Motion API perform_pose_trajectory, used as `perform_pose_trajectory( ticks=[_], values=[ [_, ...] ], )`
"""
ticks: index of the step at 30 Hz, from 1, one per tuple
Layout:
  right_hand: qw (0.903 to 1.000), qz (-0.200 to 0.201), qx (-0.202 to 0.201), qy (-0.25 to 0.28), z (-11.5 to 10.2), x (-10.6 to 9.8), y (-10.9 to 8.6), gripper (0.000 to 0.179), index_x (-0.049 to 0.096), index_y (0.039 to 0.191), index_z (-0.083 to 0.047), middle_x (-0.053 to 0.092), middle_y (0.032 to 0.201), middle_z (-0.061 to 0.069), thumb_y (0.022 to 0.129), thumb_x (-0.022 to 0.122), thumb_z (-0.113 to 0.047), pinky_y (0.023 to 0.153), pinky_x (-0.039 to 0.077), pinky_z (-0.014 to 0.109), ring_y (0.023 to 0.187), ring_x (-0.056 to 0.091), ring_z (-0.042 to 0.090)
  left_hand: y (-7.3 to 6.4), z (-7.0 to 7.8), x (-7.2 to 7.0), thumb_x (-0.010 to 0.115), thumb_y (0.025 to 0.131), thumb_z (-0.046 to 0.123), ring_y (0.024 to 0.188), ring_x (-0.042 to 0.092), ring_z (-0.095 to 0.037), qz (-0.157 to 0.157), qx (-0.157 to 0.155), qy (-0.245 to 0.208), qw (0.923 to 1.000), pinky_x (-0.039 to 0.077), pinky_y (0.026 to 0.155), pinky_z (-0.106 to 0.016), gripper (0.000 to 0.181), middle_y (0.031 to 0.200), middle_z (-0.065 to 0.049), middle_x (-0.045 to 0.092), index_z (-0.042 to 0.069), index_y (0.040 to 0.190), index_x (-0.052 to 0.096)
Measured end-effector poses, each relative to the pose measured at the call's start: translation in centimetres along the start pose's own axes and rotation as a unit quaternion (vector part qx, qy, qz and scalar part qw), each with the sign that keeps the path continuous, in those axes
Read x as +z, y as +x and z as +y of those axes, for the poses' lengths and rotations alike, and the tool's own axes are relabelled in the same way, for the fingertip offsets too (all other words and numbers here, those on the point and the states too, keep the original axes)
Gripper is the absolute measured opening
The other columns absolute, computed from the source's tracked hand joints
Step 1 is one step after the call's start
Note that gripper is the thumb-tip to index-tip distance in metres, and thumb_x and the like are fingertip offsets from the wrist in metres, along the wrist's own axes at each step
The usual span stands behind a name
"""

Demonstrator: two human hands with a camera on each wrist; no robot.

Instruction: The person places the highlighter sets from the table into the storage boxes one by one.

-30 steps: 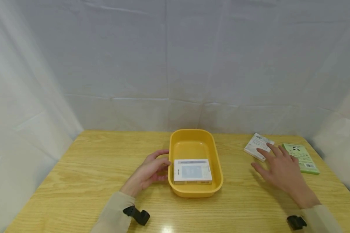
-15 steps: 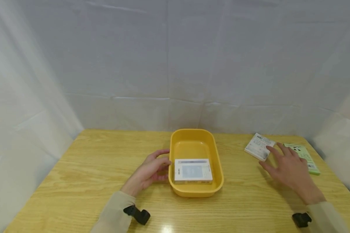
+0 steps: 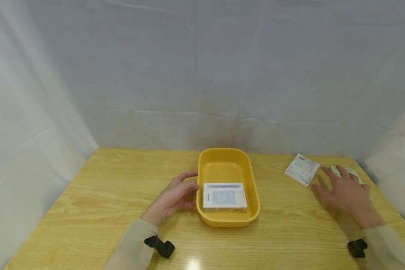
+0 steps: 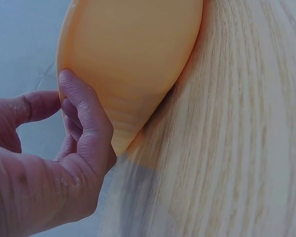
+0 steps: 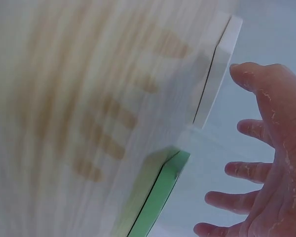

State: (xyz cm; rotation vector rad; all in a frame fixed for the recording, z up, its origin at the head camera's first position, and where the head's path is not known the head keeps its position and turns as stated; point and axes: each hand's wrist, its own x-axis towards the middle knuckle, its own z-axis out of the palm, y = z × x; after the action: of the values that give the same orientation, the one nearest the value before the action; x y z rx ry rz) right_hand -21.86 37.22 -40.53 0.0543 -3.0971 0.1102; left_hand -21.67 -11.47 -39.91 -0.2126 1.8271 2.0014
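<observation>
Nearest the camera, two pale sleeves [image 3: 136, 240] are reaching in from the lower edge, each carrying a black wrist mount [image 3: 159, 246]. Beyond them, the left hand [image 3: 175, 195] is pinching the left rim of the yellow tray [image 3: 226, 222] between thumb and fingers, seemingly steadying it. Inside the tray, a white box [image 3: 224, 197] is lying flat in the near half. Off to the right, the right hand [image 3: 349, 193] is hovering with fingers spread, holding nothing; it is partly hiding the green pack [image 5: 163, 192], which is lying on the table [image 3: 276, 232]. Just left of those fingers, a white pack [image 3: 302, 170] is lying flat and slanted, apart from the green one. The step in hand is looking like lining up to pick up the green pack; gripping it would be calling for lowering the palm and closing thumb and fingers across the thin edges, without nudging the white pack. Underneath everything, the tabletop is showing streaky yellow wood grain and is catching a bright glint near the front. Behind its far edge, creased white sheeting [image 3: 162, 75] is hanging at the back and both sides, closing off the room
</observation>
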Motion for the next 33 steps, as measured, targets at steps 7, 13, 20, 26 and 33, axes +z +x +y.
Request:
perform_pose_trajectory(
  ticks=[7,13,20,26,33],
  values=[
    [0.9993,-0.034,0.017,0.0,2.1,0.0,0.4,0.09,0.034,0.154,-0.004,0.023,0.15,0.045,0.096,0.041,-0.073,0.078,0.029,0.092,0.121,0.032,0.077,-0.1,0.0,0.0,0.059,0.094,0.011,0.089,0.06,-0.017,-0.005,0.0,-0.002,1.0,0.054,0.066,-0.027,0.058,0.122,-0.015,0.063,0.012,0.149,0.044],
    [0.9977,-0.063,0.026,-0.01,3.7,-0.2,1.1,0.09,0.032,0.153,-0.001,0.021,0.147,0.048,0.098,0.038,-0.072,0.074,0.034,0.089,0.115,0.034,0.079,-0.1,0.0,0.0,0.059,0.093,0.011,0.09,0.06,-0.017,-0.005,-0.001,-0.005,1.0,0.054,0.066,-0.027,0.057,0.124,-0.015,0.063,0.013,0.148,0.045],
    [0.9981,-0.058,0.005,-0.021,4.9,-0.2,2.2,0.079,0.039,0.144,0.009,0.026,0.138,0.056,0.101,0.048,-0.056,0.071,0.047,0.077,0.094,0.052,0.072,0.2,-0.2,0.0,0.06,0.093,0.011,0.087,0.06,-0.017,-0.002,-0.001,-0.007,1.0,0.055,0.065,-0.027,0.057,0.115,-0.012,0.064,0.013,0.147,0.046],
    [0.9977,-0.063,0.009,-0.022,5.6,-0.1,2.5,0.074,0.041,0.142,0.011,0.024,0.137,0.058,0.101,0.051,-0.05,0.073,0.048,0.075,0.102,0.049,0.074,0.1,-0.1,0.0,0.061,0.093,0.011,0.088,0.059,-0.017,0.0,-0.001,-0.003,1.0,0.055,0.066,-0.028,0.056,0.116,-0.012,0.063,0.014,0.147,0.046],
    [0.9984,-0.055,0.005,-0.012,6.0,0.1,2.3,0.063,0.044,0.141,0.008,0.029,0.137,0.054,0.101,0.051,-0.04,0.081,0.044,0.079,0.114,0.041,0.074,-0.2,0.1,0.0,0.06,0.093,0.012,0.09,0.06,-0.018,0.0,0.0,0.004,1.0,0.055,0.066,-0.027,0.057,0.124,-0.015,0.062,0.014,0.148,0.045]
  ],
)
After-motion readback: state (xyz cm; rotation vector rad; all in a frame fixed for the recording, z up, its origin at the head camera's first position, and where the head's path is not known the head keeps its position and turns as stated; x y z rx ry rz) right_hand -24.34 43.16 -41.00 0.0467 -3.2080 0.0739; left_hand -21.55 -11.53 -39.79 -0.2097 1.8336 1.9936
